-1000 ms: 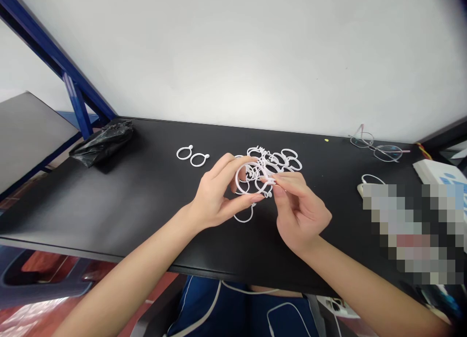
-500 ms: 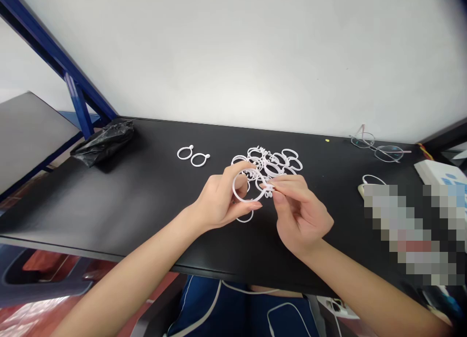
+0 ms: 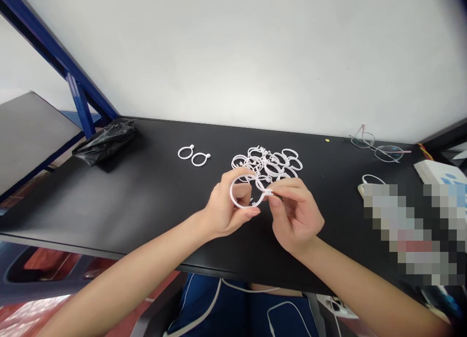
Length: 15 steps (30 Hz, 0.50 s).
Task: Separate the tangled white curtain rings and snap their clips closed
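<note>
A white plastic ring clip (image 3: 231,197) is held up between my two hands, above the front of the black table. My left hand (image 3: 228,203) curls round the ring's left side, thumb below and fingers above. At the ring's right, the thumb and fingertips of my right hand (image 3: 297,213) pinch its small tab (image 3: 268,192). Just behind my hands lies a heap of similar white rings (image 3: 273,168), partly hidden by them. Two more white rings (image 3: 186,153) lie apart to the left, each with a small knob on its rim.
On the black table (image 3: 153,181), a crumpled black plastic bag (image 3: 105,142) lies at the left. Eyeglasses (image 3: 388,153) rest at the back right, near a white box (image 3: 438,174) and a blurred-out patch. A white wall (image 3: 237,60) rises behind the table.
The held ring and both hands have come slightly lower and nearer to me, with the right hand also shifting a little left. Both grips stay on the ring clip.
</note>
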Motion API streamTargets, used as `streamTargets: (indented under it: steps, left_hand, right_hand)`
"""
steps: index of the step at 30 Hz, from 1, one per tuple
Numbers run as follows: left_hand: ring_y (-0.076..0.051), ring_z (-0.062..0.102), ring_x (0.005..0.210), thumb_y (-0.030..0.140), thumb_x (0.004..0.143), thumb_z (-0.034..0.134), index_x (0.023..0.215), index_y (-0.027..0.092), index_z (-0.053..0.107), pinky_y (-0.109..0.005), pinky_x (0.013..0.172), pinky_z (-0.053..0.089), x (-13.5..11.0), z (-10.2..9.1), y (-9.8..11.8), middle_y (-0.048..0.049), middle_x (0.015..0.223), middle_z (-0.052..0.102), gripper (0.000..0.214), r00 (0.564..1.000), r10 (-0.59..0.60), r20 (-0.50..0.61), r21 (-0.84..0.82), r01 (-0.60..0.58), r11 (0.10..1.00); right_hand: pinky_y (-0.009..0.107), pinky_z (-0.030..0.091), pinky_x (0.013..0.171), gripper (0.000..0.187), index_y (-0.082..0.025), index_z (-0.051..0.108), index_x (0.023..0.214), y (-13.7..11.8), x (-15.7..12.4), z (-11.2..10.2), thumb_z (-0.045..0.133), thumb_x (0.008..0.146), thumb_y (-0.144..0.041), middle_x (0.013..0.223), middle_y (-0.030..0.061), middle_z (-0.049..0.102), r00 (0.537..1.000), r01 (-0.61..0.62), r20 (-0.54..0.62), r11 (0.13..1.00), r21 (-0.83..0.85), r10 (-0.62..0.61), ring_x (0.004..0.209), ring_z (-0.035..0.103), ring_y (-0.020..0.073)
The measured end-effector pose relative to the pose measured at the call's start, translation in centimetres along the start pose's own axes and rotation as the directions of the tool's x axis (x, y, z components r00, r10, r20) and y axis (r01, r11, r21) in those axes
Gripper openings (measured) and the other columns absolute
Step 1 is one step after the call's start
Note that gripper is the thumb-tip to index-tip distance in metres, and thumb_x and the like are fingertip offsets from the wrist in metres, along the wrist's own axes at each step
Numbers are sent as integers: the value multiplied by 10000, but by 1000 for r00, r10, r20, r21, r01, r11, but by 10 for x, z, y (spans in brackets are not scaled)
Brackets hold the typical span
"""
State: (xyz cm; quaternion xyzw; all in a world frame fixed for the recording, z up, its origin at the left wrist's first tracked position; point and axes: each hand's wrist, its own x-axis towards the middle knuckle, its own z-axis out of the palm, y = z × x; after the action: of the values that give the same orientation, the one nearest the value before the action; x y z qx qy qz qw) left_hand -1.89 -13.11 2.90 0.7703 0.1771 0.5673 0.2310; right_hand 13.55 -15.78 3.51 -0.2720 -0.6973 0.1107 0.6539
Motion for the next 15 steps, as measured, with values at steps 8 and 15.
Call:
streamTargets:
  steps: [8, 15]
  left_hand:
    - [-67, 339, 374, 484, 971, 467, 1325, 183, 341, -204, 395, 290, -1, 0, 0, 111, 531, 374, 482, 1000, 8, 14, -13, -8, 1000]
    - [-60, 329, 359, 512, 978, 432, 1274, 164, 366, -206, 397, 271, 2, 0, 4, 123, 527, 345, 461, 1000, 17, 9, 7, -17, 1000]
  right_hand:
    - [332, 586, 599, 361, -227, 639, 1139, 0, -3, -2, 595, 850, -14, 919, 52, 689, 1000, 11, 17, 1000, -6, -11, 786, 659, 179]
    - [320, 573, 595, 387, -216, 640, 1140, -1, -1, -3, 599, 833, 16, 903, 47, 692, 999, 47, 18, 999, -13, -47, 773, 659, 172]
